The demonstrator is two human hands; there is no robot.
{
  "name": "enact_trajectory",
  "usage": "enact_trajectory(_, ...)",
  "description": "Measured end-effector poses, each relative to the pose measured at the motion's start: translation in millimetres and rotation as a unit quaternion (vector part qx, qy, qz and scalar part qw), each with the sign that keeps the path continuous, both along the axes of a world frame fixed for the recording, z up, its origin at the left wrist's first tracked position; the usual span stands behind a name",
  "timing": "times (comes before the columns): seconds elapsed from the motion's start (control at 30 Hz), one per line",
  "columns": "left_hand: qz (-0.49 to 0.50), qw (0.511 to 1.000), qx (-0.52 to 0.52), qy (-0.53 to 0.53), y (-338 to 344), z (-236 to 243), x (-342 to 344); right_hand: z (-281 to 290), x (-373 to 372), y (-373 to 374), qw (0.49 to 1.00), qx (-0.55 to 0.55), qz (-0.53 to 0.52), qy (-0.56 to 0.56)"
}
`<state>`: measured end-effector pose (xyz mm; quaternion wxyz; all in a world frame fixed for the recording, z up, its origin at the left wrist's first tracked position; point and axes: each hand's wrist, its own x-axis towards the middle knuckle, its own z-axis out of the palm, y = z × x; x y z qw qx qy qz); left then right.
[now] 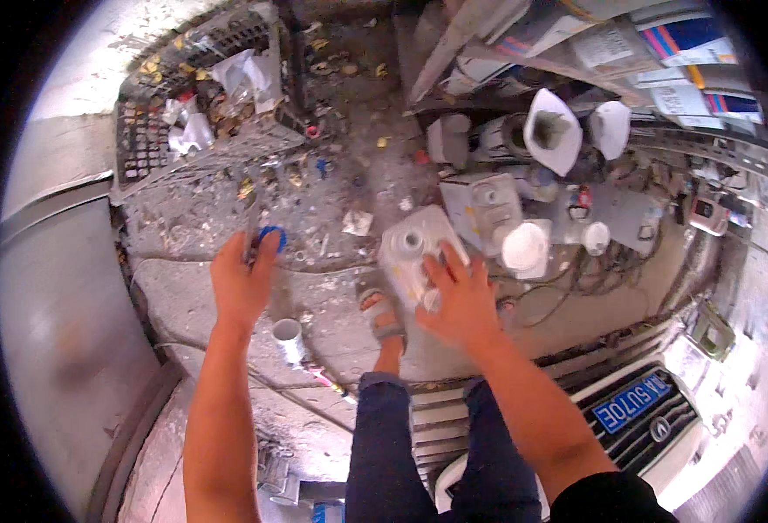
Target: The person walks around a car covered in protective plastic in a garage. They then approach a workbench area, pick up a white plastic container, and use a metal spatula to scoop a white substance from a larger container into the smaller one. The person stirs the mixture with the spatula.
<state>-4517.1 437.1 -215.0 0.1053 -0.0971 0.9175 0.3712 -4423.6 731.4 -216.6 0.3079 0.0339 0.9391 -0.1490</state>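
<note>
My left hand [242,277] is held out over the floor at the left, its thumb and fingers closed on a small blue ring-shaped cap [274,237]. On the right, my right hand [464,301] lies over the near side of a whitish plastic jug [399,242] and grips it, slightly blurred. The jug's round mouth points up, uncapped. Part of its near side is hidden under my fingers. Between my arms a white cup [288,338] stands on the ground, with a slim pink and yellow tube [324,378] beside it.
A dark plastic crate [218,166] of scraps sits at the back left. White containers [525,247], cut-open jugs [552,131] and cables crowd the right, below shelving [576,74]. Litter covers the far floor. A car's front grille [637,418] is at the lower right.
</note>
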Motion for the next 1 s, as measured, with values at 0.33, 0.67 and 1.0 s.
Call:
enact_trajectory(0.33, -0.029, 0.999, -0.037, 0.000, 5, 8, 21, 97, 80, 75, 0.998, -0.025, -0.009, -0.064)
enact_trajectory(0.67, -0.067, 0.997, -0.023, 0.044, 26, 0, 45, 108, 89, 168, 0.992, 0.012, 0.003, -0.128)
enact_trajectory(1.0, -0.025, 1.000, -0.007, -0.014, 33, 1, 62, 96, 44, 195, 0.986, -0.012, 0.043, -0.163)
